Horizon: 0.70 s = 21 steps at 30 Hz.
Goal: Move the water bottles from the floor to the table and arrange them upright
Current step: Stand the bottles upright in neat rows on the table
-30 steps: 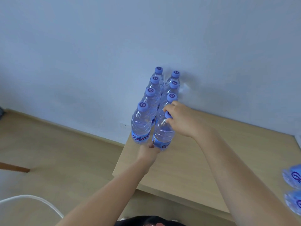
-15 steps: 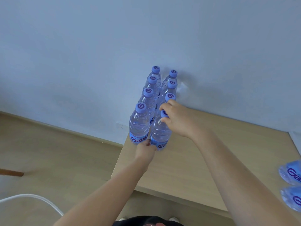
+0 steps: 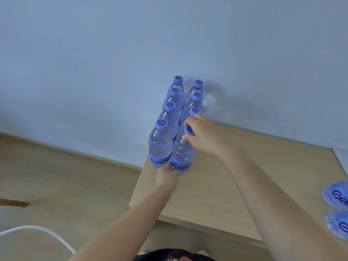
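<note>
In the head view, eight water bottles stand upright in two rows at the left corner of the bench, against the wall. The right hand has a narrow grip on the cap of the nearest right-row bottle. The left hand holds that bottle's base; how its fingers lie I cannot tell.

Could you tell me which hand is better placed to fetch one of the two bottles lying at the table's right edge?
The right hand: it is on that side, nearer the lying bottles, gripping the front bottle at its cap. The left hand is at that bottle's base, further away.
</note>
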Each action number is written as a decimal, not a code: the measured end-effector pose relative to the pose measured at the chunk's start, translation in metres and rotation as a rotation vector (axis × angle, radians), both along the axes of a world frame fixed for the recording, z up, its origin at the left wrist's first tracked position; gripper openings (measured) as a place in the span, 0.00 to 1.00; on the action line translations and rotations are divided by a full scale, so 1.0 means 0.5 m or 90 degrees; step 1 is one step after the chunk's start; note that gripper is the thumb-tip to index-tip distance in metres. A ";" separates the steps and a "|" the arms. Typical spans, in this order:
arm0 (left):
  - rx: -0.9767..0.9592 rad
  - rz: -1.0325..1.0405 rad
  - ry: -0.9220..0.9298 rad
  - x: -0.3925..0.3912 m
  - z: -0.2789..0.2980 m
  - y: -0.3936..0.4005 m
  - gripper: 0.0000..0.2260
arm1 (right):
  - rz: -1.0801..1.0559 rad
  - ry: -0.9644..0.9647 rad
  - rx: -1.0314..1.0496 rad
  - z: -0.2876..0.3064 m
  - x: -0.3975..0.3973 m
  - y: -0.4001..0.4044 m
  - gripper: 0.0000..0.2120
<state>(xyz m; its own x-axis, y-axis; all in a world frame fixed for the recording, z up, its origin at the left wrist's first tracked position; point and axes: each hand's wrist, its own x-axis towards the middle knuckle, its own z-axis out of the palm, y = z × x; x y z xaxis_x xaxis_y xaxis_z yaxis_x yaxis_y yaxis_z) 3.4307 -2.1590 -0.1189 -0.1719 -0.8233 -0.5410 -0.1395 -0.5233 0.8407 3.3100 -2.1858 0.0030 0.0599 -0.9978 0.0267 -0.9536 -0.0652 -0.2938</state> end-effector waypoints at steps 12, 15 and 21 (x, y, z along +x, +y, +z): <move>0.002 -0.019 -0.013 0.007 0.016 0.018 0.23 | -0.071 0.010 -0.015 -0.005 0.018 0.001 0.15; -0.001 -0.046 -0.015 0.012 0.018 0.015 0.26 | -0.096 0.013 -0.014 -0.003 0.024 0.003 0.17; -0.002 -0.102 -0.020 0.020 0.015 0.005 0.27 | -0.123 0.013 -0.001 0.003 0.033 0.006 0.17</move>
